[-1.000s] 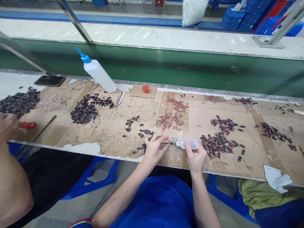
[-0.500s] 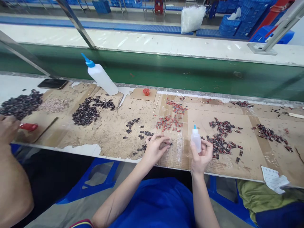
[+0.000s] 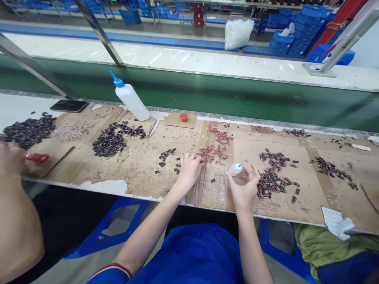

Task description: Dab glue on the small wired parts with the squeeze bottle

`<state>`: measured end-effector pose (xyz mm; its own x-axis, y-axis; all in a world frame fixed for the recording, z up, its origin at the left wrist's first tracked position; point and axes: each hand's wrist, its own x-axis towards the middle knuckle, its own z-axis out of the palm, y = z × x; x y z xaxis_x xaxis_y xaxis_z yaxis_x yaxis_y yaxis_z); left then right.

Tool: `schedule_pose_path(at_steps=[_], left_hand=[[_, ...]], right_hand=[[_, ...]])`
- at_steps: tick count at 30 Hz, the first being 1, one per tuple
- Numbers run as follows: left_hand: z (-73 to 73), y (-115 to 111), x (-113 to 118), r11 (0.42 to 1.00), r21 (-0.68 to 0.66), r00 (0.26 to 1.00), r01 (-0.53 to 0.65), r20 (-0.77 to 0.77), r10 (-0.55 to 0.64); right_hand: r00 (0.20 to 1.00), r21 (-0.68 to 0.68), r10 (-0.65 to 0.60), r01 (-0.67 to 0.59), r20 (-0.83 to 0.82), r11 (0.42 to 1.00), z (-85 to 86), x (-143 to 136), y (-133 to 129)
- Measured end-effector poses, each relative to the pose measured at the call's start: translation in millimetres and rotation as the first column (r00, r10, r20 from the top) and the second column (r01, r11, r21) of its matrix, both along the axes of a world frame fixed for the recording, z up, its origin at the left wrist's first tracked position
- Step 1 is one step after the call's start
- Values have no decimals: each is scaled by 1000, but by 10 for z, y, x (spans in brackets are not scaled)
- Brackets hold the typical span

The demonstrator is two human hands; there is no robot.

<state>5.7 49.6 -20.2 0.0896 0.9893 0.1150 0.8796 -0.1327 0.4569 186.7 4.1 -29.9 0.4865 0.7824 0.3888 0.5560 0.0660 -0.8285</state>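
Observation:
My left hand (image 3: pixel 191 170) is over the cardboard with its fingers curled down and together at the edge of a pile of small red parts (image 3: pixel 209 153); whatever is between the fingertips is hidden. A single small black part (image 3: pixel 212 180) lies on the cardboard between my hands. In my right hand (image 3: pixel 245 187), thumb and fingers grip a small white squeeze bottle (image 3: pixel 235 170), its blue tip tilted up towards me. Black parts (image 3: pixel 167 156) are scattered left of my left hand. Right of my right hand is a heap of joined black-and-red pieces (image 3: pixel 274 182).
A large white bottle with a blue nozzle (image 3: pixel 133 103) stands at the back left, near a black pile (image 3: pixel 109 141). A red cap (image 3: pixel 184 117) sits on a cardboard scrap. Another person's hand (image 3: pixel 11 157) is at far left, beside a red object (image 3: pixel 37 157). Torn paper (image 3: pixel 337 221) overhangs the front edge.
My left hand has left the small black part on the cardboard and moved up and left to the red parts. My right hand has tilted the bottle and shifted slightly left.

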Motion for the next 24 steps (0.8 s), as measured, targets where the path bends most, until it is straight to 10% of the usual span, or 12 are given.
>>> schedule_pose_path(at_steps=[5, 14, 24], left_hand=[[-9, -21, 42, 1000, 11, 1000, -22, -14, 22], [238, -437, 120, 988, 90, 986, 128, 98, -137], [62, -532, 124, 980, 62, 969, 187, 155, -194]], right_hand=[[990, 232, 60, -88, 124, 969, 67, -96, -292], [801, -67, 245, -334, -546, 940, 63, -453, -270], [791, -112, 191, -310, -581, 944, 4, -293, -333]])
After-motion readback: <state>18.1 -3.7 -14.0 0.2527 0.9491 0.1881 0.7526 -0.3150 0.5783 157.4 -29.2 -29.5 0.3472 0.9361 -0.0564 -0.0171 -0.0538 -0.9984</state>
